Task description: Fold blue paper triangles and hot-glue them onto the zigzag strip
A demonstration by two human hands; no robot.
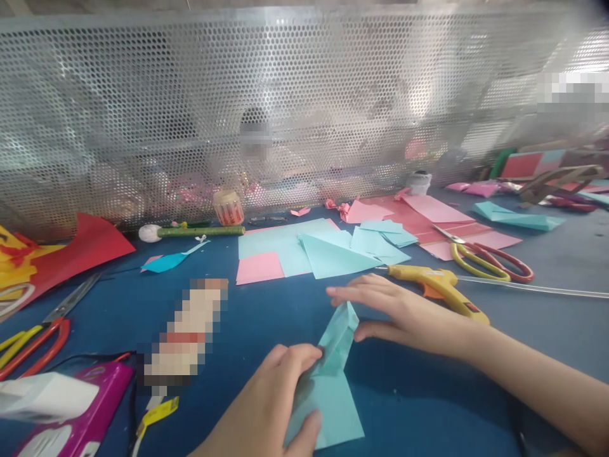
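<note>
A light teal sheet of paper [333, 406] lies in front of me on the blue table, with a narrow folded strip standing up at its far end. My left hand [273, 397] grips the sheet's left side, fingertips on the folded strip and thumb over the lower part. Around the strip's far tip, my right hand [397, 311] has its fingers stretched out and its thumb apart, close to the paper's right edge. Whether its fingertips touch the paper, I cannot tell. A yellow glue gun [435, 279] lies just beyond my right hand.
Teal paper sheets [333, 254] and pink sheets [442, 212] lie across the back. Scissors rest at right [495, 257] and left [52, 324]. A green stem [204, 231], a blurred object [188, 333] and a purple box [102, 400] are at left. Perforated metal screen [304, 82] stands behind.
</note>
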